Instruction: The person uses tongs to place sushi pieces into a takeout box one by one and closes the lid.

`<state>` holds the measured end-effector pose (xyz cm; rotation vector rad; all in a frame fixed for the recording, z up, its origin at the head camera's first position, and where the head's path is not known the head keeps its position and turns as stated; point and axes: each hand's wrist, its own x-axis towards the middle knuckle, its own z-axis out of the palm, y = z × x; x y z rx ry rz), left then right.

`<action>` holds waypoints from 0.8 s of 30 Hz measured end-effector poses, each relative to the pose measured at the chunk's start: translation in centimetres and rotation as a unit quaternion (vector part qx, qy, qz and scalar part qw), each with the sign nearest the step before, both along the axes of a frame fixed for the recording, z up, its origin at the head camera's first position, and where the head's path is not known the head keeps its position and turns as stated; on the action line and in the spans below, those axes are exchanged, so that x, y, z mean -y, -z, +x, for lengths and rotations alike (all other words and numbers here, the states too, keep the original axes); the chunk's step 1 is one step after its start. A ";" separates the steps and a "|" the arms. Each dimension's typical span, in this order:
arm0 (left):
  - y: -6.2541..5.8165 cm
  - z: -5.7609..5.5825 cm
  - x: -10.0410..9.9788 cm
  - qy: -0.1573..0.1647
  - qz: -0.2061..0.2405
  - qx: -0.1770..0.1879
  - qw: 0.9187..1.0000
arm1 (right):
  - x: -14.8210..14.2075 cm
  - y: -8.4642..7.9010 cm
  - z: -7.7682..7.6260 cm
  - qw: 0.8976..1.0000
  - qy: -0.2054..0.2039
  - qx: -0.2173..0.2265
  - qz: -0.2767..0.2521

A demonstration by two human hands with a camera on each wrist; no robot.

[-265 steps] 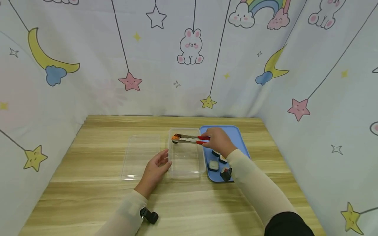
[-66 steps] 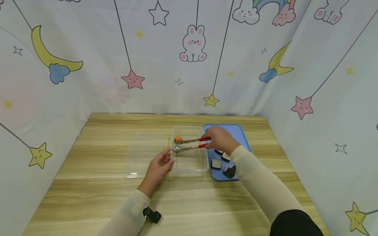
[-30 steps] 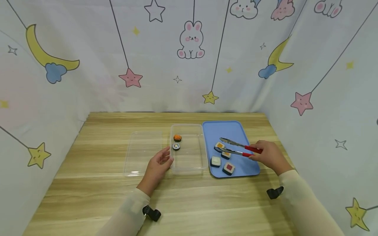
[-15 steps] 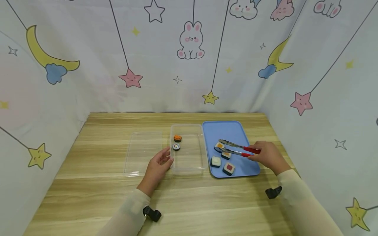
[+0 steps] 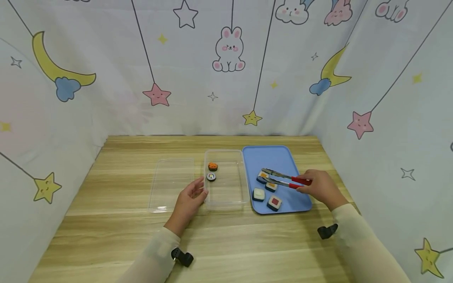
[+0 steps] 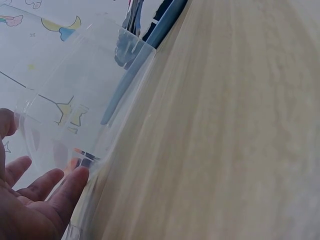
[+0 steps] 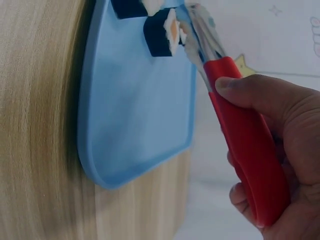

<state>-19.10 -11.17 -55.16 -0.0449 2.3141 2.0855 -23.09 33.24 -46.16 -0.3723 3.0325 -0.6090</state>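
Note:
My right hand (image 5: pixel 323 188) grips red-handled metal tongs (image 5: pixel 301 181) over the blue tray (image 5: pixel 272 156). The tongs' spread tips straddle a sushi piece with an orange-yellow center (image 5: pixel 263 175). A second orange-topped piece (image 5: pixel 271 186) lies just below it, partly behind the lower tong arm. Nearer the tray's front are a white-topped piece (image 5: pixel 258 194) and a red-centered one (image 5: pixel 274 202). My left hand (image 5: pixel 188 201) touches the left wall of the clear plastic container (image 5: pixel 228 195), fingers loosely spread in the left wrist view. Inside the container, an orange-topped sushi (image 5: pixel 212 166) and a small round roll (image 5: pixel 211 177) sit along the left side.
A clear lid (image 5: pixel 172 184) lies flat on the wooden table (image 5: pixel 219 243), left of the container. The tray stands close against the container's right side. A patterned white curtain (image 5: pixel 198 118) rises behind the table and along both sides.
The tongs let go of the round roll beside the orange-topped sushi in the container. My right hand then moved right with them over the tray. The left hand stayed at the container.

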 end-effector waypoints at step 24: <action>-0.2 0.0 0.0 0.000 0.000 0.013 1.000 | -0.7 -1.4 -0.6 0.999 0.028 -0.017 -0.029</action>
